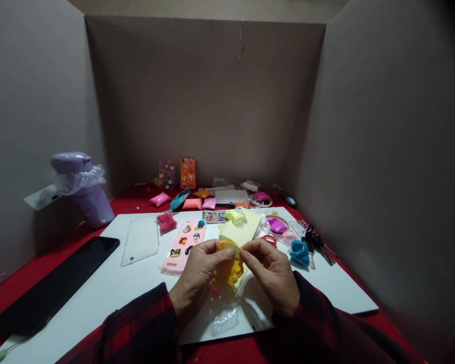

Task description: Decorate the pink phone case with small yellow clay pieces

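1. Desk [220, 352]: red-covered; carries all items below.
2. White board [106, 293]: lies on desk, front edge nearest person.
3. Black slab [56, 285]: flat, angled across board's L edge.
4. Purple tumbler [91, 202]: clear plastic around it; stands on desk just outside board's far L corner.
5. L hand [199, 273]: thumb & fingertips closed, no visible gap, pinching upper L part of yellow clump.
6. R hand [275, 275]: thumb & index brought together on clump's upper R edge; other fingers curled.
7. Clear case [140, 240]: flat, nr board's far L corner.
8. Pink case [189, 237]: w/ small raised decorations; btwn clear case & L hand.
9. Pale-yellow sheet [252, 222]: behind clump, toward board's far edge.
10. Yellow clump [233, 273]: held btwn both hands, over board's near half, inward of front edge's mid.
11. Blue packet [299, 253]: nr board's R edge, beside keys [318, 242].
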`<act>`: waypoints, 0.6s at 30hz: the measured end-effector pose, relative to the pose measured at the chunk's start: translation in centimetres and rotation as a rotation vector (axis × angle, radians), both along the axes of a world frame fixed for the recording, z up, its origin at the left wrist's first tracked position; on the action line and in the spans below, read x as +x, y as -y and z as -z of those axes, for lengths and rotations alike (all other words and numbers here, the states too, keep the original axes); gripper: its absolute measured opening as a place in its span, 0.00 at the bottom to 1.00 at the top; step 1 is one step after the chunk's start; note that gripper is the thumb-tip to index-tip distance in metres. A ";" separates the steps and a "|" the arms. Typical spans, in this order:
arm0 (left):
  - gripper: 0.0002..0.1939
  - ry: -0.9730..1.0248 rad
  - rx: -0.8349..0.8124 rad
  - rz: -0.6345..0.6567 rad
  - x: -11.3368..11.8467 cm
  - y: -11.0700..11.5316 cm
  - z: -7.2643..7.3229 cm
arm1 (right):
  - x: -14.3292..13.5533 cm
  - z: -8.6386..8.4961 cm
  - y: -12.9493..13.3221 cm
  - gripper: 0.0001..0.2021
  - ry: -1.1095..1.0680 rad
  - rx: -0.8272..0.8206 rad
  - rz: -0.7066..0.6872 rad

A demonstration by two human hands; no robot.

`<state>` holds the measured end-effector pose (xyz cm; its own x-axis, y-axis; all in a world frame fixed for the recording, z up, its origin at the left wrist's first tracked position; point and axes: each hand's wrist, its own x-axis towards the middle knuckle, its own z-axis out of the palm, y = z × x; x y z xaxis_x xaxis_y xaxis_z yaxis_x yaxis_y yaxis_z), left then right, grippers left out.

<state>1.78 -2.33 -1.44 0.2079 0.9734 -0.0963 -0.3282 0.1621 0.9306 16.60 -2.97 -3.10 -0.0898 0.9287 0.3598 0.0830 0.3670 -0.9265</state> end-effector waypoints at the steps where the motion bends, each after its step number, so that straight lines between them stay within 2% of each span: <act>1: 0.09 0.002 0.000 0.001 0.0 0.0 0.0 | 0.0 0.0 0.0 0.08 -0.004 0.000 0.002; 10: 0.10 0.006 -0.051 0.011 0.0 0.3 -0.5 | 0.1 -0.4 0.0 0.08 0.005 0.018 0.021; 12: 0.09 0.014 -0.047 0.010 0.0 0.2 -0.5 | 0.9 -1.1 -0.3 0.08 0.044 0.045 0.088; 15: 0.08 0.028 -0.060 0.000 -0.1 0.1 -0.6 | 2.8 -2.4 -1.0 0.08 0.069 0.151 0.287; 18: 0.09 0.041 -0.080 -0.013 -0.2 -0.1 -0.8 | 4.5 -3.0 -1.3 0.08 0.397 0.202 0.377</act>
<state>1.55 -2.21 -0.67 0.2007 0.9655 -0.1657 -0.3687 0.2312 0.9003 21.11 -1.65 -0.07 0.0694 0.8389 0.5398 0.5684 0.4114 -0.7125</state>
